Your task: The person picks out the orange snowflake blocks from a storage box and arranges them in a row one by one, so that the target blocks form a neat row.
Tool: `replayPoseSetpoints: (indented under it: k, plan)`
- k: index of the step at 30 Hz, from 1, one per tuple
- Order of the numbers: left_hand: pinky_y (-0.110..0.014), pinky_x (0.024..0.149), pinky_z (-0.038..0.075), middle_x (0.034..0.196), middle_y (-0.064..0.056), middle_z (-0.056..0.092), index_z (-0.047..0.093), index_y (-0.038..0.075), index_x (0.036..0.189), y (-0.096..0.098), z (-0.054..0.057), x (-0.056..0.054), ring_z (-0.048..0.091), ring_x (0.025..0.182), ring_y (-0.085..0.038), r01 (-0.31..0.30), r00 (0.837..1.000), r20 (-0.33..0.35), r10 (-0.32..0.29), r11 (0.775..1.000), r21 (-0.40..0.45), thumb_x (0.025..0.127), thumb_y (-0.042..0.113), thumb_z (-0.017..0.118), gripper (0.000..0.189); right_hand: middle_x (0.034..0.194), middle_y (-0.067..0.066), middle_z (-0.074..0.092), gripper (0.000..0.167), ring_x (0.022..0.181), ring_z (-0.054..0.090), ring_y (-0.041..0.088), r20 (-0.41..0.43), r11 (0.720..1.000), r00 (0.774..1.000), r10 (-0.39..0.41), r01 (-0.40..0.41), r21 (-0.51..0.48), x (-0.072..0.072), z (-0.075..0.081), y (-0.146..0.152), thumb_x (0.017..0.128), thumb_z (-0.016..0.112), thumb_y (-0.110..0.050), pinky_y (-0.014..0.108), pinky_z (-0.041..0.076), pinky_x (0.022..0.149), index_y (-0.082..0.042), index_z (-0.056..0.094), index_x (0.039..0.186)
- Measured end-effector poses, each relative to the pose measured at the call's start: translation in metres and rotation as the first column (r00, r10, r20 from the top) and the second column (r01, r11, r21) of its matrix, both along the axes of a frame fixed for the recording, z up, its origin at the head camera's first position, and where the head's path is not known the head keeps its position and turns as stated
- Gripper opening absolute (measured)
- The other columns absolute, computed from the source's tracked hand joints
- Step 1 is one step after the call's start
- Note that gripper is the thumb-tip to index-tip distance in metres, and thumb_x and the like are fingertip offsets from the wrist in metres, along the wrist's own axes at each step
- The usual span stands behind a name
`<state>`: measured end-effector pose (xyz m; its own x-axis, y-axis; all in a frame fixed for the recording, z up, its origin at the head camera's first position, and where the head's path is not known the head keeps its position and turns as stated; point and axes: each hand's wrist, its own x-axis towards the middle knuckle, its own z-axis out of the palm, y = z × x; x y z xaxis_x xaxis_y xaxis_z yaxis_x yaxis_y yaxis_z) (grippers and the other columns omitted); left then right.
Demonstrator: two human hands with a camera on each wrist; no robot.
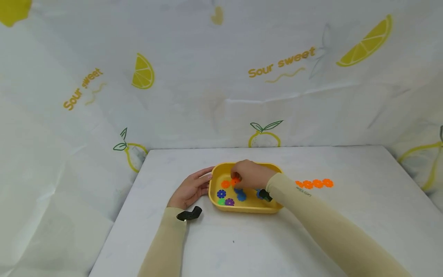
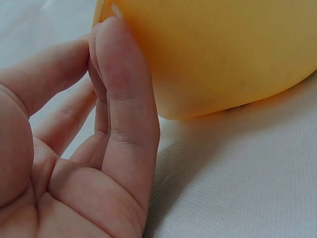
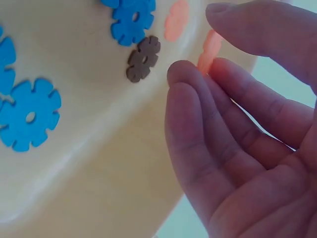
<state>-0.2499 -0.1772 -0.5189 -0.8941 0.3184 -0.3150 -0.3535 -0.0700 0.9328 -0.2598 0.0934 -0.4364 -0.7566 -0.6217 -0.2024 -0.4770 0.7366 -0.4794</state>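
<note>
A yellow plastic tray holds several notched, flower-shaped plastic discs. My left hand rests against the tray's left side, and its fingertips touch the outer wall. Over the inside of the tray, my right hand pinches an orange flower disc between thumb and fingers; the grip is partly hidden. Below those fingers lie blue discs and a dark disc. Another orange disc sits in the tray, left of the right hand. Near the front left corner are a purple disc and a green disc.
Right of the tray, several orange discs form a row on the white table. The right forearm passes over the tray's right side and hides part of it. A white sheet printed with lemons hangs behind the table.
</note>
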Motion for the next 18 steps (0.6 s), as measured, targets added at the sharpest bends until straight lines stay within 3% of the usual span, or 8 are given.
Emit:
replayPoseSetpoints:
  k: [11, 18]
  plan:
    - [-0.030, 0.096, 0.064, 0.147, -0.011, 0.068, 0.062, 0.026, 0.153, 0.001, 0.001, 0.003, 0.072, 0.109, -0.021, -0.006, 1.000, -0.003, 0.006, 1.000, -0.021, 0.103, 0.037, 0.075, 0.053, 0.111, -0.002, 0.071, 0.024, 0.096, 0.063, 0.014, 0.000, 0.991, 1.000, -0.028, 0.028, -0.130, 0.003, 0.004, 0.032, 0.099, 0.079, -0.019, 0.029, 0.059, 0.088, -0.014, 0.078, 0.122]
    - [-0.030, 0.096, 0.064, 0.147, -0.011, 0.067, 0.061, 0.024, 0.154, 0.001, 0.000, 0.003, 0.071, 0.108, -0.021, -0.012, 1.000, 0.002, 0.012, 1.000, -0.004, 0.104, 0.036, 0.075, 0.053, 0.117, -0.004, 0.074, 0.026, 0.098, 0.066, 0.014, 0.034, 0.967, 0.993, -0.109, 0.114, -0.229, 0.009, 0.003, 0.058, 0.098, 0.080, -0.020, 0.031, 0.060, 0.090, -0.016, 0.077, 0.124]
